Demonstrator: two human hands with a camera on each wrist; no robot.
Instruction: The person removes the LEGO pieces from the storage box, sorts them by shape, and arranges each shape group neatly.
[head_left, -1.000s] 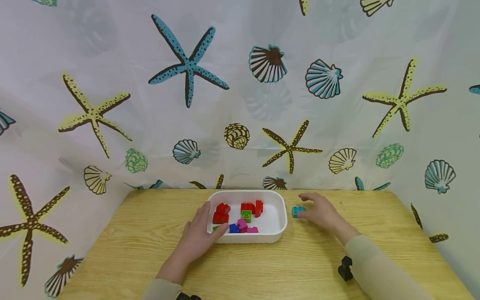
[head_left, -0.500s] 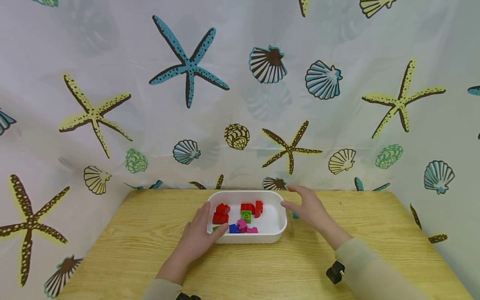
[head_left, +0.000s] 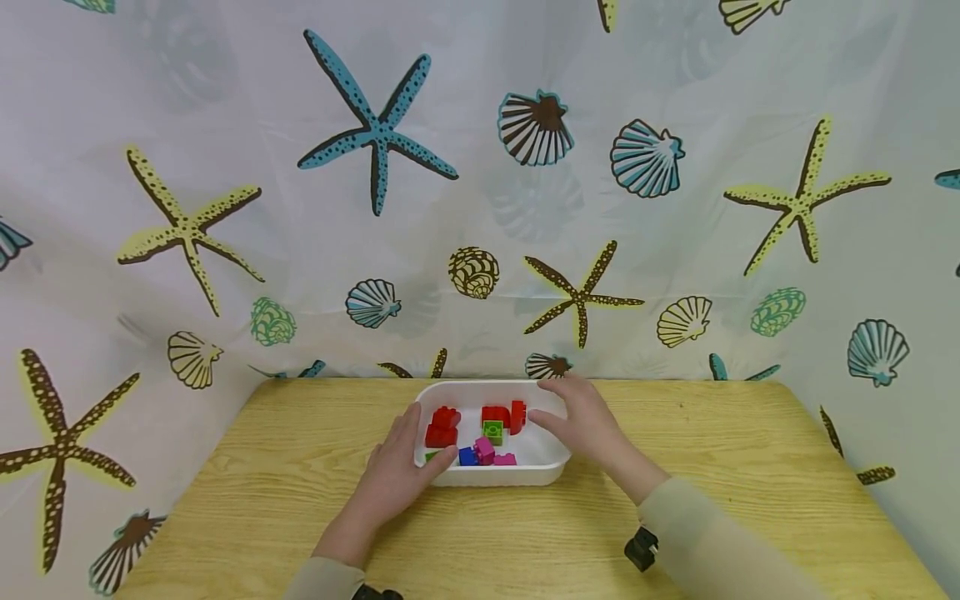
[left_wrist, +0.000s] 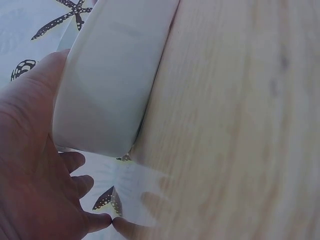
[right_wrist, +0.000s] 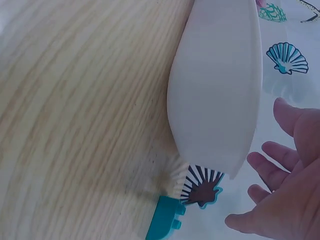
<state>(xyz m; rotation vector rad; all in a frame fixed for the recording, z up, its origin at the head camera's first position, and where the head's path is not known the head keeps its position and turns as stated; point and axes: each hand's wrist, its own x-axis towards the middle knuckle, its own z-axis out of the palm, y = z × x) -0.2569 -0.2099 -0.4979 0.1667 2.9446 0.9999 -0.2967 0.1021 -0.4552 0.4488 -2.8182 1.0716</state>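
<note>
A white plastic tray (head_left: 495,476) stands on the wooden table with several toy building bricks in it: red bricks (head_left: 442,435) at left, a green brick (head_left: 492,432) mid-tray, a blue brick (head_left: 468,457) and pink bricks (head_left: 484,451) near the front. My left hand (head_left: 396,475) holds the tray's left front corner, thumb over the rim and fingers along the end wall. Over the right end hovers my right hand (head_left: 582,423), fingers spread, holding nothing, near an upright red brick (head_left: 517,417). A teal brick (right_wrist: 162,220) lies beside the tray's right end, hidden in the head view.
Wooden tabletop (head_left: 712,450) extends to both sides and in front of the tray. A white curtain (head_left: 465,200) printed with starfish and shells hangs right behind the table and along its sides. Dark wrist devices (head_left: 642,548) sit at the sleeves.
My right hand has left the teal brick and moved left, passing over the tray's right rim. The left hand, tray and bricks have stayed in place.
</note>
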